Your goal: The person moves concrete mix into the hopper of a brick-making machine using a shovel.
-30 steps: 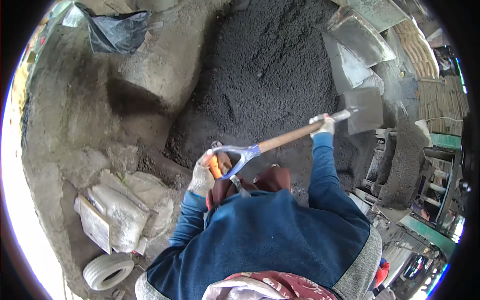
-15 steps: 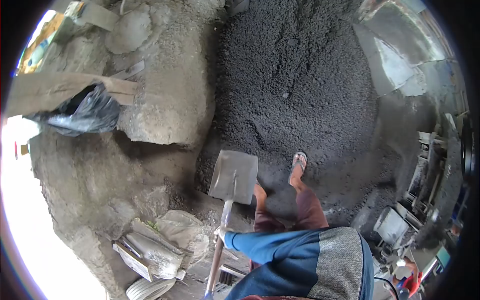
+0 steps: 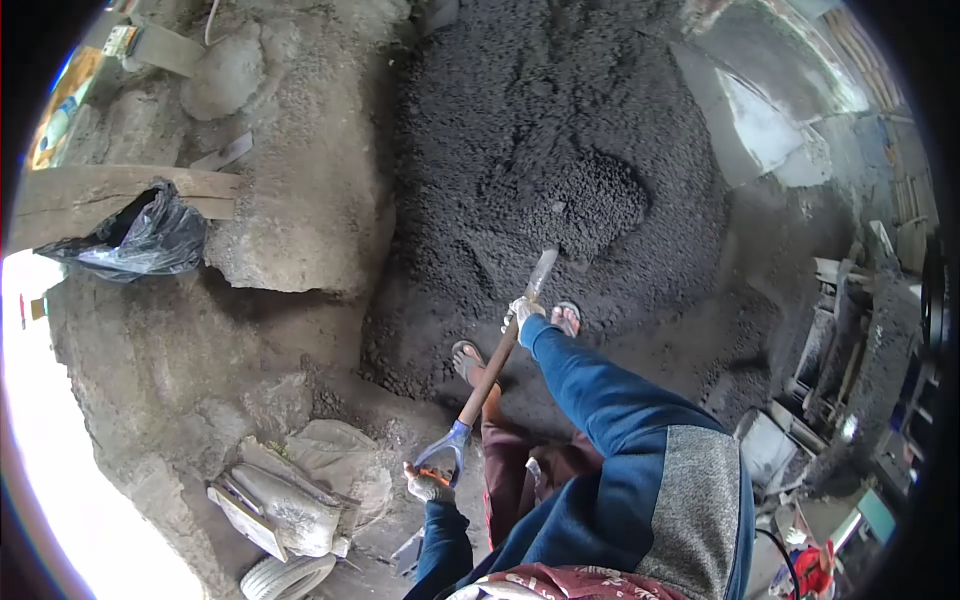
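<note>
A shovel (image 3: pixel 492 376) with a wooden shaft and a blue D-shaped handle (image 3: pixel 445 452) slants up and right in front of my body. My left hand (image 3: pixel 430 483), in a light glove, is closed round the grip of that handle. Lower on the shaft, near the metal neck, my right hand (image 3: pixel 523 312) is wrapped round it, also gloved. A heap of dark, damp grainy mix (image 3: pixel 595 205) covers the blade, which is hidden under it. Beneath and beyond spreads a wide pile of the same dark mix (image 3: pixel 480 130).
My sandalled feet (image 3: pixel 467 362) stand at the pile's near edge. On the left rises a rough concrete ledge (image 3: pixel 310 220) with a black plastic bag (image 3: pixel 160 240). A tyre (image 3: pixel 285 577) and a dusty sack (image 3: pixel 300 505) lie lower left. Boards and metal pieces (image 3: pixel 830 340) line the right.
The shovel blade, bare and at the left before, has swung right and forward over the pile and now carries a load. My right hand has moved forward with it; my left hand has come into view.
</note>
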`<act>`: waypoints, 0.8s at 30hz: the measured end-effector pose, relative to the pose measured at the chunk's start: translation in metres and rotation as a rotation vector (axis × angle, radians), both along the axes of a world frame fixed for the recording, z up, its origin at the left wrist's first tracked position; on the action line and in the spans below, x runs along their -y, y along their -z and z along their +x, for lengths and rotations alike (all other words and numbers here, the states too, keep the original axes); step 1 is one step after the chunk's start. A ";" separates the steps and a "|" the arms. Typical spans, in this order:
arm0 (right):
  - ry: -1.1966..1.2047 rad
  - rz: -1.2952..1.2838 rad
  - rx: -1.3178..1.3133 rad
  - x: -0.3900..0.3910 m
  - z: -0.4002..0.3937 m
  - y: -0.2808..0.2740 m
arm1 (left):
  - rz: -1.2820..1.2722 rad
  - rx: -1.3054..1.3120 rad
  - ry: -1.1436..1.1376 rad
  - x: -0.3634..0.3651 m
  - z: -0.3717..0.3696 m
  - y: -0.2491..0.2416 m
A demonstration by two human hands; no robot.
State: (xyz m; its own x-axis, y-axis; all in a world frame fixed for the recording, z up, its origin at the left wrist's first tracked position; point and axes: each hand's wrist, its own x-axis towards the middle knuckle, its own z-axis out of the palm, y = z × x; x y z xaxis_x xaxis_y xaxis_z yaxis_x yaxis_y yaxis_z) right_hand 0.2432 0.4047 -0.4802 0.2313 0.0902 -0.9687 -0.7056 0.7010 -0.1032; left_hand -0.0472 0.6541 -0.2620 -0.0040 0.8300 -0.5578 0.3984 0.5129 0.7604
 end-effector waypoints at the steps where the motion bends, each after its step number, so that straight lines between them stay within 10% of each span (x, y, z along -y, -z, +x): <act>1: 0.022 0.014 0.032 0.010 -0.011 -0.010 | -0.141 -0.043 -0.019 -0.006 -0.011 -0.006; 8: 0.338 -0.128 0.204 0.120 -0.067 -0.101 | -0.471 -0.030 0.374 -0.007 0.021 -0.042; 11: 0.486 -0.363 0.222 0.185 -0.061 -0.233 | -0.491 0.049 0.551 -0.001 0.056 0.001; 19: 0.925 -0.496 0.672 0.369 -0.065 -0.458 | -0.676 0.351 1.048 0.196 0.223 -0.183; 24: 1.042 -0.616 1.042 0.500 -0.094 -0.508 | 0.284 1.282 1.786 0.306 0.258 -0.276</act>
State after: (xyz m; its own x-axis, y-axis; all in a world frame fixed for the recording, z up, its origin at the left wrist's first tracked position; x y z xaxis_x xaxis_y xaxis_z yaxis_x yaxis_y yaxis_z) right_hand 0.1497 -0.0948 0.0279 0.4931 -0.8507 -0.1821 0.5898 0.4808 -0.6489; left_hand 0.2109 0.3480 0.0135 0.7876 -0.4112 0.4589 -0.4370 0.1523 0.8865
